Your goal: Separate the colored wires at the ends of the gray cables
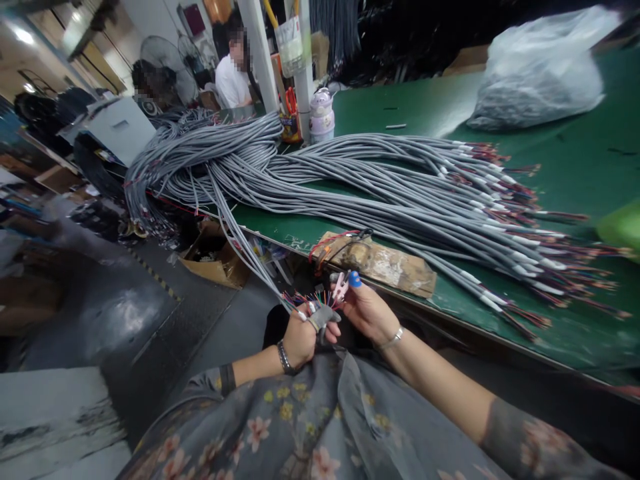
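1. Right up close, a grey flowered top [300,433], and over it the left hand [301,340], curled firmly round a few grey cables [245,248], a dark grey cover on its fingers.
2. Look there: coloured wires [313,298] fan out of that grip, just between the two hands!
3. And the right hand [371,313], blue cover [355,279] on the thumb, pinches a small pink tool [341,287] right beside those wires.
4. Just past the hands, a worn brown slab [400,268] lies along the edge of the green bench [425,107].
5. Behind it sprawls a big sheaf of cables [350,181], stripped ends pointing right, while an open carton [227,272] sits below on the left.
6. Farther back, a lilac cup [322,115] stands by a post, with a bulging plastic bag [540,77] well to its right.
7. Way beyond, a person in white [231,81] sits near a fan [163,63].
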The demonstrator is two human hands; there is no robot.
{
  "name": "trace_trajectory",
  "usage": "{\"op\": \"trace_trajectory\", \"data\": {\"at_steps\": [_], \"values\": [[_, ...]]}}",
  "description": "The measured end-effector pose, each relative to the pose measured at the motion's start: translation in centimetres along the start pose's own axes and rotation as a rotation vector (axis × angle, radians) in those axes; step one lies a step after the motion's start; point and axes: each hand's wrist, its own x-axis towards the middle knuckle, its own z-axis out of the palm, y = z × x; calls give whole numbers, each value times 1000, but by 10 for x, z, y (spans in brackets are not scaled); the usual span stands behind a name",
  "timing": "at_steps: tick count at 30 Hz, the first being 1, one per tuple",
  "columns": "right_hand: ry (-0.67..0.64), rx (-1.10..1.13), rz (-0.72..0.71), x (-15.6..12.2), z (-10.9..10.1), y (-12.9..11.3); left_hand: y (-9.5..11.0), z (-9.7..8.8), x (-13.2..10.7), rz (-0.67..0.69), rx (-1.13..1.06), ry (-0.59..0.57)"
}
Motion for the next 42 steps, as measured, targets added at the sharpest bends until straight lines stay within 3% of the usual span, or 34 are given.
{"op": "trace_trajectory", "data": {"at_steps": [4,7,13,23,29,33,36,42], "values": [[-50,1,48,-4,-1,-1,-2,-3,0,-1,18,-8],[-159,-25,111,-9,-3,-5,-5,-5,1,-4,24,-28],[-277,-229,285,-20,-15,-15,-9,-13,-1,0,96,-119],[-277,-556,71,-32,-5,-18,1,-12,-6,-14,278,-217],[-319,-691,7,-37,0,-16,-1,-12,-2,-130,335,-315],[-262,-651,-61,-37,-6,-17,-1,-13,0,-116,257,-217],[-259,-546,-24,-40,-8,-12,-2,-11,0,-79,175,-138],[-269,-369,40,-46,2,2,-3,-10,0,-125,148,-172]]}}
